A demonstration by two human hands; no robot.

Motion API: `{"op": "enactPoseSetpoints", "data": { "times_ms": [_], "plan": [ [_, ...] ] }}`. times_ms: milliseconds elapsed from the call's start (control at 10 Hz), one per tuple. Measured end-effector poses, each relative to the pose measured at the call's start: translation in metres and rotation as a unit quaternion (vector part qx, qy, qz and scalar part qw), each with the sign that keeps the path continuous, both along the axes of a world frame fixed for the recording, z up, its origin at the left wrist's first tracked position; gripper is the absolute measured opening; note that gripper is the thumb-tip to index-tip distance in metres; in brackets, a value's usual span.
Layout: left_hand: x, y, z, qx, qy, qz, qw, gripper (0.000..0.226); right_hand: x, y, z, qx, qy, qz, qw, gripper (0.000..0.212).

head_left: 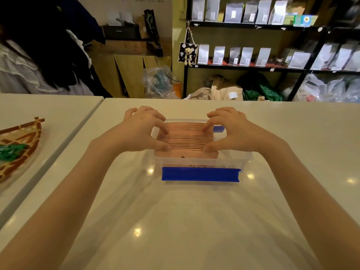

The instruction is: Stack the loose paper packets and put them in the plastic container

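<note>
At frame centre, left hand [145,131] and right hand [227,131] pinch the paper packets [185,137] thumb-to-fingers inside the plastic container [243,156]; uneven squeezing could buckle or fan them over its rim.

matt tan paper packets [186,138] are seen inside a clear glossy plastic container [236,156] with blue plastic latches [200,174]; the pale table [194,221] is smooth and glossy.

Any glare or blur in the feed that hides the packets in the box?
Head view: the packets are sharp and evenly lit between left hand and right hand; ceiling-light glare spots the table near the container; wide-angle distortion bends the forearms; the shelves are soft.
</note>
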State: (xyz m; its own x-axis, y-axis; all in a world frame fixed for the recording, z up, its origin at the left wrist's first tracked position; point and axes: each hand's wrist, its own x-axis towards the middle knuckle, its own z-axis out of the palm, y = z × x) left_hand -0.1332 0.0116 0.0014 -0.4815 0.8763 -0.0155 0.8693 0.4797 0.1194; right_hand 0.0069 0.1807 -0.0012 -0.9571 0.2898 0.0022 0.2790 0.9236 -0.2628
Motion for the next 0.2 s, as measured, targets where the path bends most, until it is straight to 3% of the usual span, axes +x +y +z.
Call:
{"op": "enactPoseSetpoints", "data": {
  "times_ms": [200],
  "plan": [
    [0.006,-0.004,0.009,0.082,-0.061,-0.014,0.995,0.034,0.013,-0.002,0.015,-0.108,0.098,-0.018,0.989,0.057]
  ]
}}
